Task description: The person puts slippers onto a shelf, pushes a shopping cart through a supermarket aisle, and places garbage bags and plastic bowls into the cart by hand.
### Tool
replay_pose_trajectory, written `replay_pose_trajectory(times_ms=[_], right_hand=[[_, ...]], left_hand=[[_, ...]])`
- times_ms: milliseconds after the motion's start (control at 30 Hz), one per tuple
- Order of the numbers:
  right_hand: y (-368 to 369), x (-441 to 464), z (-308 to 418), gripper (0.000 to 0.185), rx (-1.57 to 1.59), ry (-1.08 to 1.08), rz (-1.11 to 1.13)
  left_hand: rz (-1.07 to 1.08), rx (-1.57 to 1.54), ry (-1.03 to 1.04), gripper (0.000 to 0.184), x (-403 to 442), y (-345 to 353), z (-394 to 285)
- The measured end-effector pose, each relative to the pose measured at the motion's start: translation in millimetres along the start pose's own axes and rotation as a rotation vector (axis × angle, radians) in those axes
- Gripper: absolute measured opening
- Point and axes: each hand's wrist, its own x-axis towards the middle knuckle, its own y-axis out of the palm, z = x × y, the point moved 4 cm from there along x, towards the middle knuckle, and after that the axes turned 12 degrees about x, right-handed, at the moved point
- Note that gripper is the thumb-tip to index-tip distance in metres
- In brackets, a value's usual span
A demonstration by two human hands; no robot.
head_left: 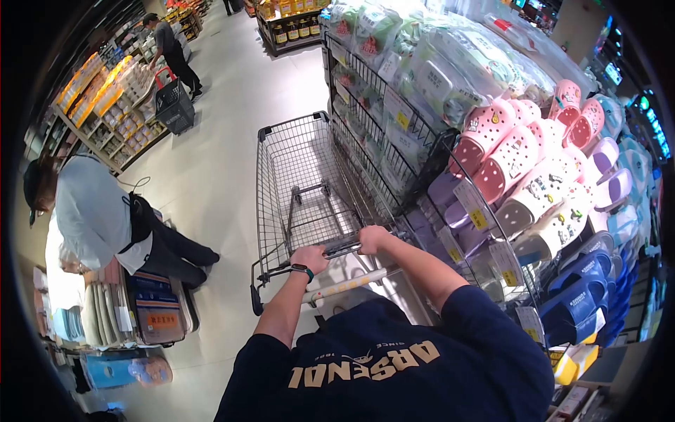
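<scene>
- At the left edge of the aisle floor (232, 211), a person in a white shirt (95, 200) bends over folded cloth goods (109, 302).
- The shopping cart (295, 151), the thing being handled, stands in the aisle with its right edge alongside the rack.
- The left hand (309, 259), a watch (302, 272) on its wrist, is closed over the left part of the grey bar (344, 247) at the cart's near edge.
- The right hand (374, 240) grips that bar farther right; both hands' fingers are partly hidden.
- Judging progress: the cart is already in hand; how much remains cannot be told.
- On the right, the rack (385, 86) bears pink clogs (496, 144) and blue slippers (578, 290) at its near end, untouched by either hand.
</scene>
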Motion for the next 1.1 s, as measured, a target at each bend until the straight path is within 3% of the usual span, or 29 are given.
replay_pose_trajectory(times_ms=[133, 267, 367, 500, 633, 1100], right_hand=[[-9.5, 47.4, -5.9, 0.040, -0.001, 0.032, 0.051], [-35.3, 81.1, -1.2, 0.042, 0.015, 0.060, 0.149], [-51.3, 106.8, -1.0, 0.044, 0.016, 0.046, 0.144], [-72.0, 146.4, -3.3, 0.040, -0.011, -0.012, 0.109], [-97.9, 174.6, -1.5, 0.038, 0.016, -0.020, 0.073], [-166.1, 270.9, -2.8, 0.039, 0.049, -0.083, -0.119]], left_hand=[[0.038, -0.029, -0.015, 0.031, 28.9, -18.6, 21.3], [-0.120, -0.018, 0.088, 0.027, 59.5, -29.6, 45.2], [0.065, 0.000, 0.027, 0.033, 87.6, -47.0, 61.0], [0.150, 0.156, 0.029, 0.043, 123.0, -64.6, 83.5], [0.324, 0.070, -0.102, 0.044, 156.7, -73.1, 110.8], [0.440, -0.011, 0.004, 0.045, 271.4, -96.1, 192.6]])
